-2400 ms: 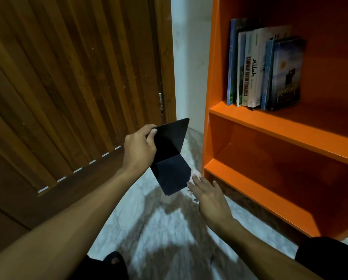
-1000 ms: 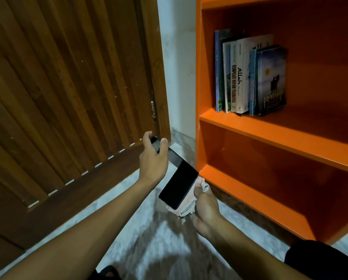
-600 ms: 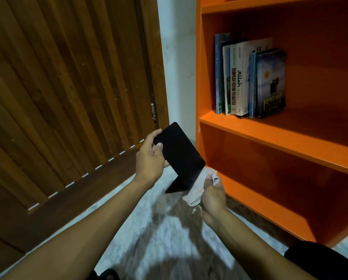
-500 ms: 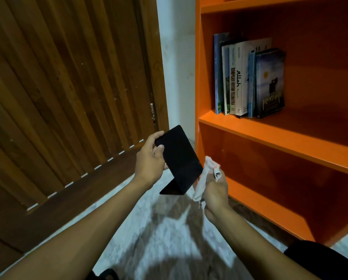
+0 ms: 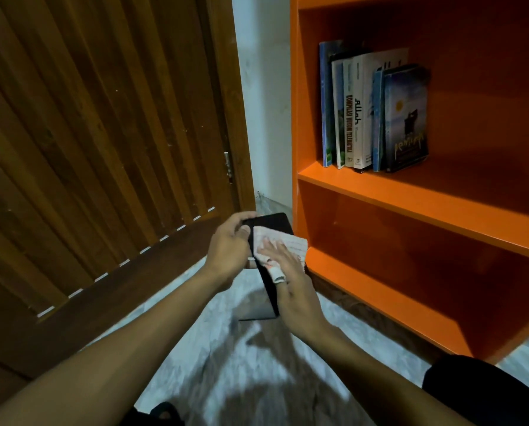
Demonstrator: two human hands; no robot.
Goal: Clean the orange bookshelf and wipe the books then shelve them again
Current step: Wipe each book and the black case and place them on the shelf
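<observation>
Right hand (image 5: 287, 272) presses the cloth (image 5: 283, 245) flat on the black bookend (image 5: 269, 222) my left hand (image 5: 229, 253) grips, just left of the shelf (image 5: 410, 207), where five books (image 5: 373, 112) already stand, so I'm nearly done.

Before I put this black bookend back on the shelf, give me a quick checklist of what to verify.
1. Left hand grips the bookend by its top: ok.
2. Cloth flat on the plate under the right hand: ok.
3. Whole bookend wiped: cannot tell; the foot is only partly visible.
4. Free space right of the books on the shelf: ok.
5. Books upright: not ok; the rightmost one tilts.
6. Shelf dust-free: cannot tell in this light.
</observation>
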